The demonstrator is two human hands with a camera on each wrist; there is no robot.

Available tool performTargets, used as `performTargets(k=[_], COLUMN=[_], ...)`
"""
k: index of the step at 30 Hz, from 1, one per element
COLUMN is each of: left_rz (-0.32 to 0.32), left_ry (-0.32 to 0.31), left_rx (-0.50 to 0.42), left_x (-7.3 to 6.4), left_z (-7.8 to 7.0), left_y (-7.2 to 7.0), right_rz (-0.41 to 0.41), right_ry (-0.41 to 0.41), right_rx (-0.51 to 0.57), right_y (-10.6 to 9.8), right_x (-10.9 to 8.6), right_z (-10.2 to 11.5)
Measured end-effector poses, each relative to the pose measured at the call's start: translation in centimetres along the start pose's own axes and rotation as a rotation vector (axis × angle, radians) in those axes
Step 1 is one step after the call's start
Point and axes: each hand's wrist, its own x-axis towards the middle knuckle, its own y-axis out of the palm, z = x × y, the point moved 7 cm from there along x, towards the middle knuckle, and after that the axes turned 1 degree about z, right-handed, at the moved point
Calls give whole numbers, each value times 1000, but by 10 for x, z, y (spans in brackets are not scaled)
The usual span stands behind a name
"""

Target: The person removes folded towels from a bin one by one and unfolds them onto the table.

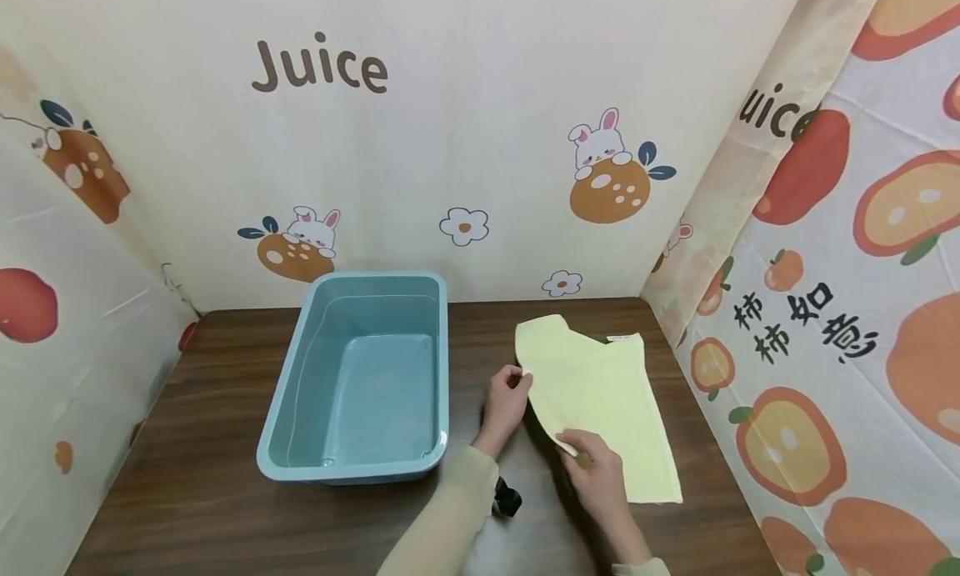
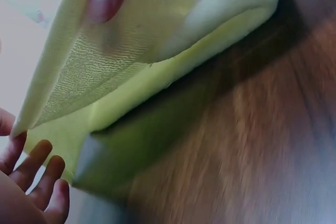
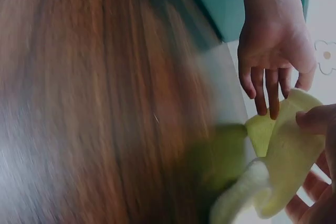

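Note:
A pale yellow cloth [image 1: 600,384] spreads over the right part of the table, its left edge raised off the wood. My left hand [image 1: 506,403] pinches that edge near its upper part between thumb and fingers. Lower down, my right hand [image 1: 596,472] pinches the same edge near the front corner. Seen from the left wrist, the lifted cloth [image 2: 131,51] hangs in a fold between both hands. In the right wrist view the cloth [image 3: 291,150] curls under the right thumb, and the left hand [image 3: 275,48] holds its far end.
A blue plastic basin [image 1: 442,368] stands left of the cloth on the dark wooden table [image 1: 202,443]. Printed curtains [image 1: 510,142] rise behind and at both sides. A black strap device [image 1: 507,499] sits at my left wrist.

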Motion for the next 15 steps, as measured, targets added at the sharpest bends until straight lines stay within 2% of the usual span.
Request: performTargets(k=[3, 9, 15], left_rz=[-33, -96, -136], left_ry=[-60, -170, -172], left_rx=[7, 61, -38], left_x=[-2, -11, -16], left_z=[6, 23, 31], left_y=[-16, -42, -59], right_rz=[15, 92, 154], right_ry=[-70, -132, -196], right_rx=[61, 114, 96], right_y=[7, 23, 36], right_x=[0, -4, -12], right_z=[8, 19, 32])
